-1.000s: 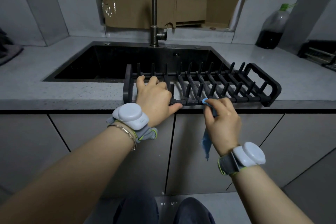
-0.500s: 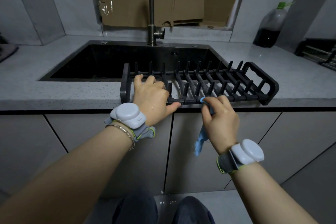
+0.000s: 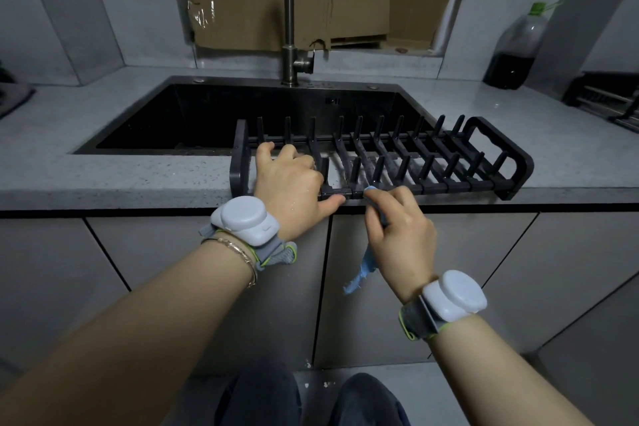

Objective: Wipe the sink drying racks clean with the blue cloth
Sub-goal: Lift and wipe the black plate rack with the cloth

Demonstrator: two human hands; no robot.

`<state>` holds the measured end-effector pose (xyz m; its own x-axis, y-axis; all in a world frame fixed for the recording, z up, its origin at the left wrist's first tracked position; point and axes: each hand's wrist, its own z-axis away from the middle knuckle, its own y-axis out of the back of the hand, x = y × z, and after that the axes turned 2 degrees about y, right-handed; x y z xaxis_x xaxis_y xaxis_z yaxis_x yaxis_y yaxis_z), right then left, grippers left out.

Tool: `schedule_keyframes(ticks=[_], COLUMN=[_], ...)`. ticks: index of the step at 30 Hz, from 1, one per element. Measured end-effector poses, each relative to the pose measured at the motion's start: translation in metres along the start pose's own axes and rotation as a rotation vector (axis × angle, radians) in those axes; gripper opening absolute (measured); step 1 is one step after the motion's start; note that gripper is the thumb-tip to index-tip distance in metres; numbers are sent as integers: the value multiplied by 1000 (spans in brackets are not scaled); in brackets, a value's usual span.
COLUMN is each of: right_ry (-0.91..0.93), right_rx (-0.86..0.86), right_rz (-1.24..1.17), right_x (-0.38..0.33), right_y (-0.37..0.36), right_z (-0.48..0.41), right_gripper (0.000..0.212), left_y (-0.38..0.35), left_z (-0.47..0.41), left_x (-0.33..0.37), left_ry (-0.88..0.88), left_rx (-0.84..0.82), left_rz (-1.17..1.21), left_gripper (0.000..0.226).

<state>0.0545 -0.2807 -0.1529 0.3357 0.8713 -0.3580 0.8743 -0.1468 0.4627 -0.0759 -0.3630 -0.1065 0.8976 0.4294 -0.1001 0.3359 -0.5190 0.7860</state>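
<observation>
Both hands work at the rack (image 3: 397,162) beside the sink (image 3: 179,121): the left hand (image 3: 290,180) grips its front bar, the right hand (image 3: 401,235) pinches the blue cloth (image 3: 363,270) against it.

Blue cloth (image 3: 363,268) nearer left hand (image 3: 290,183)

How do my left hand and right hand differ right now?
The left hand grips the black plastic drying rack bare, fingers over its bars; the right hand pinches the blue cloth against the front rail. The left hand lies on the rack; the right hand hangs in front of it. Both wear pale grey wrist devices.
</observation>
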Motion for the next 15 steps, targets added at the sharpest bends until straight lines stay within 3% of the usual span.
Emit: schedule_keyframes(ticks=[8, 15], right_ry=[55, 11], right_rx=[-65, 3], right_rz=[26, -71], right_x=[-11, -8], right_y=[-5, -7], right_z=[0, 5], right_gripper=[27, 29], left_y=[-6, -8], left_z=[0, 0], left_x=[-2, -2], left_ry=[-18, -16], left_rx=[43, 56], left_rz=[-16, -24], left_gripper=[45, 48])
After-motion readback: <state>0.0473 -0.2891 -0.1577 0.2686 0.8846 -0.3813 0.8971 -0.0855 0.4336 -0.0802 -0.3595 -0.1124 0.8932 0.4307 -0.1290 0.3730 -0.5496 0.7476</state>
